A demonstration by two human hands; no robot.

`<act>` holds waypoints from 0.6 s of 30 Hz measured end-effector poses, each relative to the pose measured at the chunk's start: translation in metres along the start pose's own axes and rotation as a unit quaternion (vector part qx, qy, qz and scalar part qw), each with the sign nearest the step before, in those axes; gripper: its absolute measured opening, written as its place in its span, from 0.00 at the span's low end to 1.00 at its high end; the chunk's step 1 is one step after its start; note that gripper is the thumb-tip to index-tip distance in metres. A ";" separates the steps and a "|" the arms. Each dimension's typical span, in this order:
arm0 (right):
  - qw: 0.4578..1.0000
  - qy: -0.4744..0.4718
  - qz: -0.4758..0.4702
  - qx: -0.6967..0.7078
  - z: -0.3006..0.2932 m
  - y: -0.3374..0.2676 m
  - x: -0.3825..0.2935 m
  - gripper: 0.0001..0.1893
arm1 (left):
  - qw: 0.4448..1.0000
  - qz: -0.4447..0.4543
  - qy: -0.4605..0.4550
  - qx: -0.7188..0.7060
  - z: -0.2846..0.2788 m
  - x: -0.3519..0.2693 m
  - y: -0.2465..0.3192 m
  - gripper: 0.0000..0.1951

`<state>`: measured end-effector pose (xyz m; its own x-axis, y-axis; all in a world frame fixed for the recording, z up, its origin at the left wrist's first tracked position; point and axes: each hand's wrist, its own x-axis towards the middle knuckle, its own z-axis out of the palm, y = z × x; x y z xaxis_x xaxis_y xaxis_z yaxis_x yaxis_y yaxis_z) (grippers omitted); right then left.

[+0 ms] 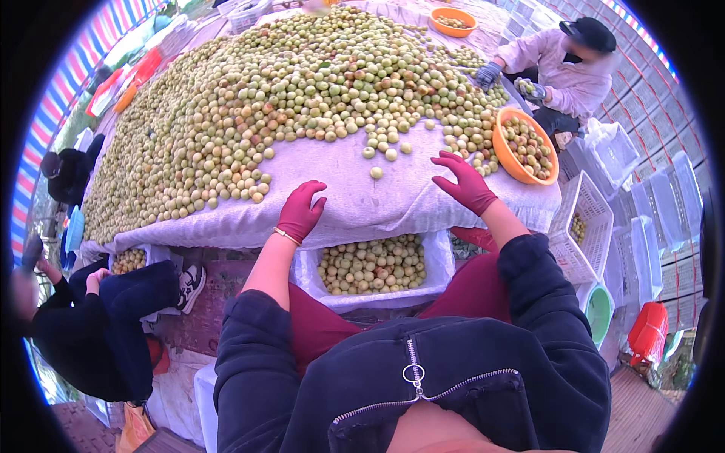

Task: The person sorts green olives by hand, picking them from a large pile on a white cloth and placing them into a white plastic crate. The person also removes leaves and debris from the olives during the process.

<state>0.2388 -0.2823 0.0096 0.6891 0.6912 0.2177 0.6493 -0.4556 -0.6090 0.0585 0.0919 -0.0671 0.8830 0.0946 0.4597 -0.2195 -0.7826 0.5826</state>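
Observation:
My left hand (303, 210), in a dark red glove, hovers at the front edge of the cloth-covered table (334, 170) with nothing in it. Farther right, my right hand (463, 180) wears a matching glove; its fingers are spread and hold nothing. A broad heap of small round green fruit (317, 85), some with brown or reddish patches, covers most of the table. A few loose fruits (376, 172) lie near the bare cloth between my hands. Below the table edge, between my knees, a lined white crate (308, 283) holds many similar fruits (371, 266).
Right of my hand, an orange basin (501, 144) of fruit stands on the table; another orange basin (453, 29) is at the back. A gloved co-worker (566, 73) handles fruit at right. White plastic crates (580, 226) stand beside me. Another person (96, 328) sits at left.

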 end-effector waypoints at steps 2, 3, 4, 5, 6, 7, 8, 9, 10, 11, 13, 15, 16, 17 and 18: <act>0.999 -0.021 -0.030 0.022 0.020 -0.010 0.038 0.26 | 0.999 -0.037 -0.005 0.020 0.005 0.005 -0.012 0.16; 0.999 -0.031 -0.023 0.031 0.032 -0.013 0.057 0.26 | 0.998 -0.047 -0.007 0.028 0.007 0.006 -0.018 0.15; 0.998 -0.037 -0.029 0.044 0.043 -0.016 0.076 0.27 | 0.997 -0.062 -0.012 0.037 0.008 0.007 -0.025 0.15; 0.997 -0.047 -0.024 0.054 0.054 -0.018 0.095 0.27 | 0.996 -0.081 -0.015 0.045 0.010 0.009 -0.030 0.15; 0.997 -0.056 -0.036 0.032 0.065 -0.020 0.113 0.28 | 0.996 -0.075 -0.010 0.052 0.011 0.011 -0.035 0.14; 0.996 -0.059 -0.061 0.026 0.075 -0.023 0.130 0.29 | 0.995 -0.084 -0.013 0.055 0.012 0.013 -0.039 0.14; 0.995 -0.063 -0.079 0.017 0.086 -0.026 0.148 0.29 | 0.994 -0.095 -0.018 0.058 0.012 0.015 -0.043 0.14; 0.993 -0.071 -0.090 0.002 0.098 -0.030 0.166 0.29 | 0.992 -0.103 -0.029 0.061 0.012 0.018 -0.046 0.14; 0.991 -0.071 -0.113 -0.008 0.109 -0.034 0.185 0.31 | 0.991 -0.113 -0.026 0.061 0.012 0.020 -0.048 0.12; 0.986 -0.072 -0.148 -0.023 0.121 -0.040 0.203 0.31 | 0.991 -0.116 -0.021 0.058 0.012 0.023 -0.049 0.11; 0.976 -0.092 -0.191 -0.052 0.148 -0.053 0.239 0.31 | 0.990 -0.129 -0.006 0.057 0.014 0.026 -0.048 0.09; 0.965 -0.109 -0.226 -0.078 0.176 -0.067 0.276 0.31 | 0.990 -0.124 0.002 0.071 0.015 0.027 -0.046 0.08; 0.963 -0.109 -0.232 -0.087 0.190 -0.073 0.297 0.30 | 0.990 -0.124 0.009 0.068 0.014 0.027 -0.046 0.09; 0.959 -0.104 -0.249 -0.090 0.205 -0.080 0.317 0.30 | 0.991 -0.121 0.011 0.062 0.014 0.027 -0.046 0.09; 0.957 -0.089 -0.259 -0.095 0.219 -0.087 0.336 0.29 | 0.991 -0.119 0.005 0.063 0.014 0.027 -0.046 0.09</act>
<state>0.3438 0.1127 -0.0318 0.2034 0.9291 0.3090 0.9478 -0.1077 -0.3002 0.0980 0.1221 -0.0910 0.8995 0.2907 0.3262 0.0478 -0.8077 0.5877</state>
